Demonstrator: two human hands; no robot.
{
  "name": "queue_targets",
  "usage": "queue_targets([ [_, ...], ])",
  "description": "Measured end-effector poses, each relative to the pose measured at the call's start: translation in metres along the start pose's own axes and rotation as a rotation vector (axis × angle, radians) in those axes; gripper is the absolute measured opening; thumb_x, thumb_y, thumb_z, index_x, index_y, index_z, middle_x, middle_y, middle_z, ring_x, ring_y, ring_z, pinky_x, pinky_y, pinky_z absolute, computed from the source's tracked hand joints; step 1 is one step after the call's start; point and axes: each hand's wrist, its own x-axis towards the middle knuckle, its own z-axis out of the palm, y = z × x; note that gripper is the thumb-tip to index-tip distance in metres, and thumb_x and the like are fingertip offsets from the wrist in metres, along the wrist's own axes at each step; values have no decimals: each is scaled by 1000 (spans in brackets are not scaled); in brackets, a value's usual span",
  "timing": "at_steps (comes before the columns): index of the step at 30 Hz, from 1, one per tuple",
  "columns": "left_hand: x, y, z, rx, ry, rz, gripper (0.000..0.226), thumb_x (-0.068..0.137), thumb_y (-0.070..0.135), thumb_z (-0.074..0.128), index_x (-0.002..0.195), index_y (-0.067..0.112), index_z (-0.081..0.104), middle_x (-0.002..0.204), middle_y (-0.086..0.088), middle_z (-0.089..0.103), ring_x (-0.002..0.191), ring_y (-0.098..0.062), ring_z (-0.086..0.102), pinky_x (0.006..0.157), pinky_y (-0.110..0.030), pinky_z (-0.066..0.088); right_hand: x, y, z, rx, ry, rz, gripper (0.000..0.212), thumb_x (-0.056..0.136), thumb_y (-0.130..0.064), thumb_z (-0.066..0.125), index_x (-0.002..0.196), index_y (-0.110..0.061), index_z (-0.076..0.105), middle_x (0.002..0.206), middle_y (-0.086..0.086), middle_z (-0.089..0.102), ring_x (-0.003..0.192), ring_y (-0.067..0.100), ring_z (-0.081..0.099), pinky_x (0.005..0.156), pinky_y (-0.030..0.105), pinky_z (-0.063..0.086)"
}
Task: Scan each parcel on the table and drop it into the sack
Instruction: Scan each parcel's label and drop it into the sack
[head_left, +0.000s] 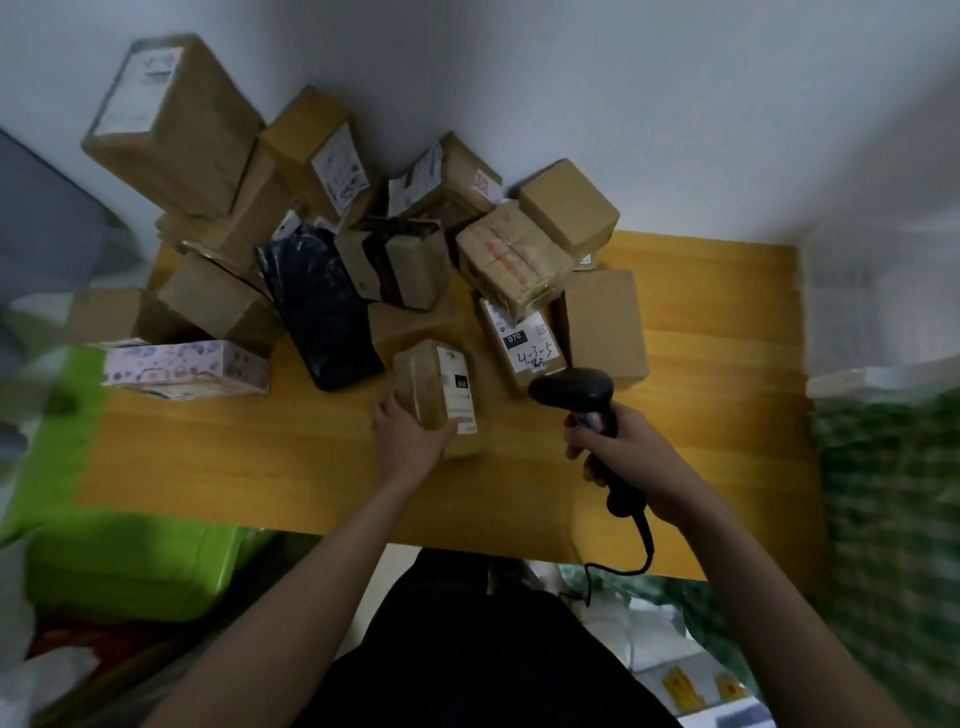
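Cardboard parcels are heaped at the far side of the yellow wooden table (260, 467), and one small brown parcel (439, 395) with a white label lies apart from them toward the near edge, where the left hand (410, 441) grips its near end, fingers and thumb curled round it. Just to its right the right hand (618, 457) is wrapped tight around the handle of a black barcode scanner (576, 395), whose head sits beside the parcel, near a labelled box marked 070 (519, 340)

Both arms outstretched, left hand (410, 436) cupped, right hand (623, 452) fist-clenched
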Motion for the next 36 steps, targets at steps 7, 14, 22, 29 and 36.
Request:
queue_targets([
  [7, 9, -39, -22, -309, -332, -283, 68, 79, 46, 81, 133, 11, 60, 128, -6, 66, 111, -24, 64, 93, -37, 56, 5, -11, 5, -44, -40, -12, 9, 94, -10, 63, 102, -5, 60, 82, 11, 65, 55, 17, 57, 54, 31, 46],
  [14, -20, -41, -52, -588, -373, -262, 49, 81, 36, 82, 121, 12, 69, 114, -3, 74, 104, -20, 71, 90, -34, 58, -12, -28, 5, -116, -78, -106, 10, 95, -12, 62, 104, -8, 60, 84, 10, 66, 57, 15, 59, 52, 26, 47],
  [22, -62, -3, -94, -793, -270, -46, 41, 85, 27, 78, 122, 12, 66, 111, 0, 76, 101, -15, 73, 79, -24, 59, -48, -51, 5, -199, -183, -255, 7, 95, -12, 64, 100, -7, 62, 79, 6, 68, 56, 16, 59, 52, 27, 47],
  [29, -78, 12, -95, -843, -136, 59, 43, 81, 27, 81, 120, 13, 66, 109, 0, 76, 101, -15, 73, 79, -25, 60, -69, -56, 8, -267, -255, -310, 8, 96, -16, 65, 98, -9, 62, 75, 1, 65, 56, 15, 59, 52, 28, 47],
  [36, -92, 18, -92, -782, -88, 143, 39, 83, 30, 76, 119, 20, 65, 113, 4, 71, 105, -12, 69, 78, -21, 58, -79, -48, -3, -254, -239, -320, 7, 96, -15, 65, 99, -10, 61, 72, -2, 64, 56, 15, 59, 53, 28, 47],
])
